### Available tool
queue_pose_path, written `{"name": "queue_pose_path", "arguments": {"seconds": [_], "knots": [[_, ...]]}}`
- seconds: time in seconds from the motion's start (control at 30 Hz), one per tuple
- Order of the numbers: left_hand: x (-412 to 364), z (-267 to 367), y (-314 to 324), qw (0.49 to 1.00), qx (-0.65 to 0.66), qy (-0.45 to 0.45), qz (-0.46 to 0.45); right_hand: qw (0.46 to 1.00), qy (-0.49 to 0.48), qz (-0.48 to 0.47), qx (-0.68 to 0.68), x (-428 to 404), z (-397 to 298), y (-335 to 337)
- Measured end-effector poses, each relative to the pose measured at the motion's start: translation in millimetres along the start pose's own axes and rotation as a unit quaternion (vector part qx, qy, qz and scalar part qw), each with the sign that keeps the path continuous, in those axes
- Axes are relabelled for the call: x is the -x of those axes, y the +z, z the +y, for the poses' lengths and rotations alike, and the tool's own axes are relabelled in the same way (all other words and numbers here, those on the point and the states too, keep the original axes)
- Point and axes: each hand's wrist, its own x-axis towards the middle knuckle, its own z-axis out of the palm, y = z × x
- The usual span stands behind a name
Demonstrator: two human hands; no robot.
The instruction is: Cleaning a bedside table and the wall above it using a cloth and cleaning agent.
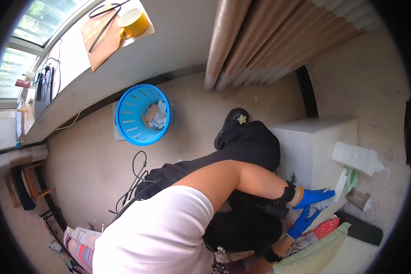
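Both of my hands wear blue gloves and are together at the right, by the white bedside cabinet [291, 147]. A crumpled greyish-white cloth [320, 206] is gripped between them. My left hand [315, 197] lies along the upper side of the cloth, its fingertips close to a flat white object [341, 185]. From below, my right hand [303, 224] holds the cloth's lower side. Behind the fingers stand a white plastic bottle [352, 157], a green packet [352, 179] and a small clear container [359, 199]. The gloves hide part of the cloth.
A blue slatted wastebasket [121, 114] holding paper scraps stands on the tiled floor [89, 150]. Long brown curtains [260, 41] hang at the top. On the window sill are a yellow mug [133, 22] and a brown paper bag [102, 37]. A pale green pillow [315, 250] lies below my right hand.
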Motion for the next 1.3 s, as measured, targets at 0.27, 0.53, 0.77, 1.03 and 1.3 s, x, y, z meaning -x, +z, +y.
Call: {"name": "queue_pose_path", "arguments": {"seconds": [0.27,0.53,0.77,1.03,1.3], "knots": [[31,11,-23,0.987,-0.151,-0.057,-0.021,0.945,0.068,0.033,-0.318,6,-26,35],[76,18,-12,0.928,-0.353,-0.116,0.01,0.939,-0.013,-0.035,-0.343,-77,133,96],[89,19,12,0.926,-0.34,-0.161,0.028,0.92,-0.095,-0.026,-0.38,-28,-8,39],[71,4,-10,0.93,-0.307,-0.198,0.037,0.937,0.099,0.001,-0.336,-15,-6,25],[76,-3,-21,0.932,-0.323,-0.147,0.067,0.937,0.119,0.012,-0.329,-3,2,27]]}}
